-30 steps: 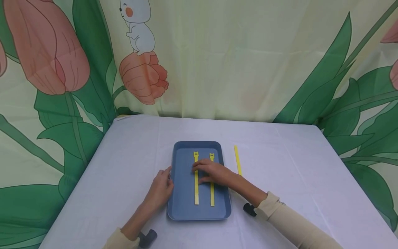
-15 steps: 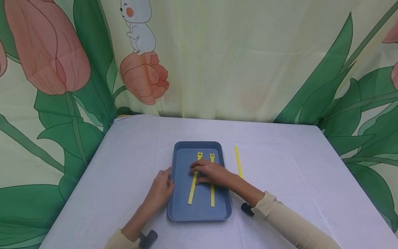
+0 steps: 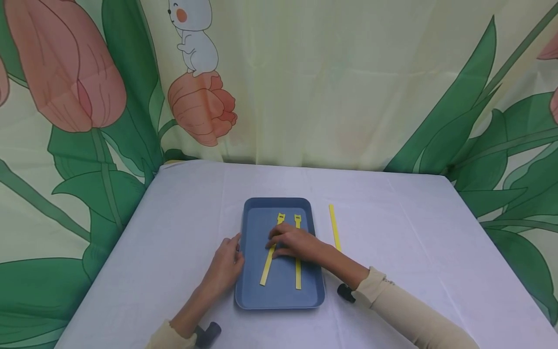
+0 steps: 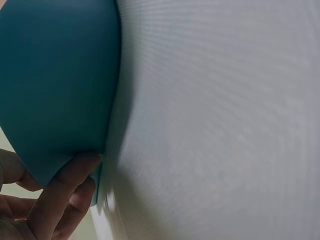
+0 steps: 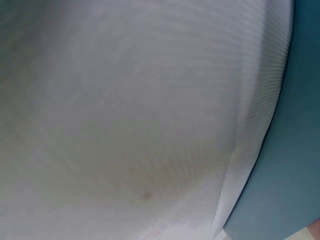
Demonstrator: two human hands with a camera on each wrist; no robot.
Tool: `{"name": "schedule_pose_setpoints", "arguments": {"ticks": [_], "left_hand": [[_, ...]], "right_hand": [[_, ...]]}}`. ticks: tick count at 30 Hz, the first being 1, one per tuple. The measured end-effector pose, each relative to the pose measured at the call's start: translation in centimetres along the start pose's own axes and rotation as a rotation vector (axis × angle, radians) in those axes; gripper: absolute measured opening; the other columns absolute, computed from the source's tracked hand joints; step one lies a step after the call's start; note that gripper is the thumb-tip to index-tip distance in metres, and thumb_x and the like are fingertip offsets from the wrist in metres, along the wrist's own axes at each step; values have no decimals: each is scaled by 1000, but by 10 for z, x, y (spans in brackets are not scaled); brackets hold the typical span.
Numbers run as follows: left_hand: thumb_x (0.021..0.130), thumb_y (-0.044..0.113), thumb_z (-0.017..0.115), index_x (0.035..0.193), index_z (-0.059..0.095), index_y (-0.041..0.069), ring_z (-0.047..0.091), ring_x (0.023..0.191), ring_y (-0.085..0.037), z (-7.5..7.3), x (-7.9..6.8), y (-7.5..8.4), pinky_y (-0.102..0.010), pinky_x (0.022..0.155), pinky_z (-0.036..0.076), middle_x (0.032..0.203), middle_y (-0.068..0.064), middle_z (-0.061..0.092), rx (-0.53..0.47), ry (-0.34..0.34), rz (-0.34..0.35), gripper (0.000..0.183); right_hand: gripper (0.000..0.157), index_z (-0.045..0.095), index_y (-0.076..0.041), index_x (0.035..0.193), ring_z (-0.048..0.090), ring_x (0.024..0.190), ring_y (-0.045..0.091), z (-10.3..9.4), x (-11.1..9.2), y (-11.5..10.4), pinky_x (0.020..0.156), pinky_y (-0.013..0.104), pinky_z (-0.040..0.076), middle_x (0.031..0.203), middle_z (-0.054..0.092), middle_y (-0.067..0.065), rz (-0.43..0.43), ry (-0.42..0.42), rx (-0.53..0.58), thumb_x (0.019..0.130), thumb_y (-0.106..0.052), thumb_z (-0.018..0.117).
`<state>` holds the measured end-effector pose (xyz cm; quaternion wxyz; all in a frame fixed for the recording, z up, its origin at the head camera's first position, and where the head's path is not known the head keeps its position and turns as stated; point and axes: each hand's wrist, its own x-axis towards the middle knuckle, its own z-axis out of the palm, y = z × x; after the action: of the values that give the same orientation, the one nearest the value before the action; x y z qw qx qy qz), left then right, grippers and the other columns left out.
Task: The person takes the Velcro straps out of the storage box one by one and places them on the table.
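A blue tray [image 3: 257, 294] lies on the table, with two flat yellow cable ties with slotted heads inside. My right hand [image 3: 296, 242] reaches over the tray's right side and pinches the left cable tie [image 3: 266, 272] around its middle. This tie slants, its tail toward the lower left. The right cable tie [image 3: 298, 276] lies straight under the same hand, its middle hidden. At the tray's left rim my left hand [image 3: 224, 264] grips the edge; in the left wrist view its fingers [image 4: 62, 192] lie against the tray wall. The right wrist view shows mostly cloth and tray side.
Right of the tray, a third yellow strip [image 3: 333, 225] lies on the white tablecloth [image 3: 392, 218], its near end hidden by the right forearm. A flower-printed curtain [image 3: 305, 87] hangs behind the table. Dark wrist cameras [image 3: 209, 334] jut from both wrists.
The left cable tie has turned from straight to slanted, its tail swinging left and its head shifting slightly right. My right hand has shifted a little left; the left hand stays at the rim.
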<state>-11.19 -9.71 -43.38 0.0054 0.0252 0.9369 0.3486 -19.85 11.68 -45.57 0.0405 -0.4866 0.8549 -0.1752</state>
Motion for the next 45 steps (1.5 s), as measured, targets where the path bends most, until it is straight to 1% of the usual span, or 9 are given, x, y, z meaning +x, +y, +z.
{"name": "schedule_pose_setpoints", "arguments": {"ticks": [8, 12, 18, 23, 25, 31, 33, 39, 45], "left_hand": [[85, -4, 57, 134, 41, -10, 53, 79, -17, 1, 0, 0, -28, 70, 51, 93, -10, 51, 2, -2, -12, 52], [85, -4, 57, 134, 41, -10, 53, 79, -16, 1, 1, 0, -27, 69, 50, 93, -9, 51, -5, -8, -17, 52], [85, -4, 58, 134, 42, -10, 52, 77, -15, 2, 1, -1, -27, 66, 49, 93, -9, 51, -2, -12, -20, 52], [85, -4, 58, 133, 42, -11, 52, 77, -16, 1, 0, -1, -29, 67, 50, 93, -9, 51, 0, -1, -8, 52], [85, -4, 57, 134, 42, -10, 52, 78, -16, 1, 0, 0, -29, 68, 50, 93, -10, 51, -2, -2, -8, 52], [86, -2, 57, 135, 42, -8, 52, 78, -15, 3, 1, 0, -27, 68, 50, 93, -8, 51, -5, -12, -35, 51], [86, -1, 57, 135, 42, -8, 52, 77, -15, 4, 1, -1, -27, 68, 50, 93, -8, 51, -5, -11, -34, 51], [85, -2, 57, 134, 42, -9, 52, 77, -15, 4, 0, -2, -26, 67, 50, 93, -8, 51, -17, -10, -23, 52], [87, -1, 56, 135, 41, -9, 52, 77, -14, 3, 1, -1, -25, 66, 50, 93, -7, 50, -11, -22, -30, 52]], "right_hand": [[23, 73, -18, 103, 50, 96, 10, 1, 0, -1, 79, 18, 46, 106, 55, -1, -13, 52, -21, 83, -29, 72], [22, 72, -19, 99, 51, 94, 9, 1, 0, -1, 78, 17, 47, 105, 55, -2, -29, 73, -56, 81, -32, 73], [22, 72, -22, 97, 53, 95, 8, 4, -1, 0, 76, 16, 47, 105, 56, -3, -89, 81, -124, 81, -36, 72], [20, 71, -21, 96, 55, 94, 7, 1, 0, -5, 77, 16, 48, 103, 57, -4, -134, 92, -163, 82, -34, 72], [19, 71, -20, 97, 56, 94, 7, 1, 1, -6, 79, 16, 47, 103, 58, -3, -153, 94, -184, 83, -32, 72], [16, 70, -18, 97, 56, 96, 8, 2, 3, -8, 84, 16, 46, 101, 61, -3, -210, 112, -245, 84, -27, 71], [16, 70, -18, 98, 56, 96, 8, 3, 3, -8, 85, 16, 45, 101, 62, -3, -229, 117, -271, 85, -26, 71], [15, 70, -21, 100, 54, 98, 9, 4, 1, -9, 87, 19, 44, 104, 62, -5, -240, 101, -348, 87, -27, 69], [14, 69, -22, 101, 54, 100, 10, -2, -1, -12, 91, 22, 44, 105, 63, -5, -264, 108, -382, 88, -28, 67]]}}
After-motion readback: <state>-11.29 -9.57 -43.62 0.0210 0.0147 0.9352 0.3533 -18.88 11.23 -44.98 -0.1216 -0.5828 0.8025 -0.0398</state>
